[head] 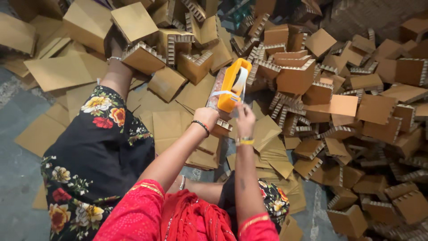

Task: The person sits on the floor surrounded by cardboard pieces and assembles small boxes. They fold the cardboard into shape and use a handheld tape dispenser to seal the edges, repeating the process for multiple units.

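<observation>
Nearest the camera, two red-sleeved arms rise toward the orange tape dispenser (232, 85), which is held up in the middle of the view. The left hand (207, 117), a dark bead bracelet on its wrist, sits just below the dispenser, its fingers curled round the lower end. They seem to clasp a small cardboard corner piece (221, 125) against it, but how they lie underneath cannot be told. The right hand (244, 117), with a yellow bangle on its wrist, is just right of the dispenser's lower end. Its fingertips are pressed together in a pinch, apparently on the loose end of the clear tape (226, 93) that runs across the orange body.

The step in hand looks like taping: the strip is being drawn from the roll onto the small piece. Any next move calls for a steady left grip and a taut strip, so that the tape lies flat without creasing.

Below and left of the dispenser lie flat cardboard sheets (171, 127) on the grey floor (18, 120). Further left, the person's floral-trousered leg (104, 129) stretches out. Beyond and to the right of the dispenser spreads a large heap of honeycomb-edged cardboard corner blocks (356, 107).
</observation>
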